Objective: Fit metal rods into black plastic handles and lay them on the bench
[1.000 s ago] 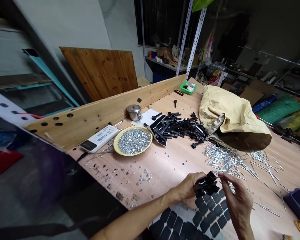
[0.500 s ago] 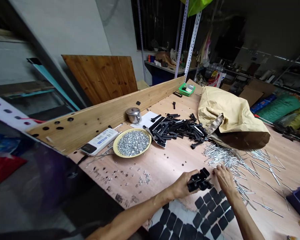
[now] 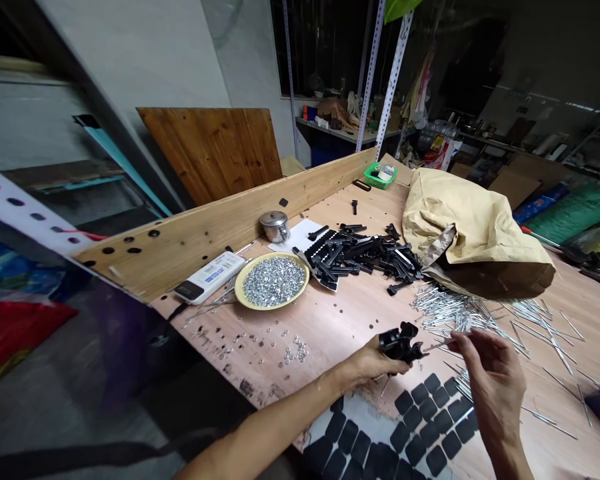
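My left hand is closed around several black plastic clip-like parts with curved open ends, held above the table. A thin metal rod is pinched between the thumb and fingers of my right hand. The rod's far end meets the black parts; whether it sits inside a hole I cannot tell. Below my left hand a short length of another thin rod shows. Behind my right hand lies a loose pile of silvery metal rods. Dark rounded pads cover the tabletop under my hands.
A yellow dish of small metal nuts stands left, with loose nuts in front. Behind are a heap of black parts, a lidded metal pot and a large paper sack. A wooden board edges the table.
My right hand has come up from the rod pile with a rod and brought it to the black parts. My left hand has turned the parts slightly. The view has shifted a little.
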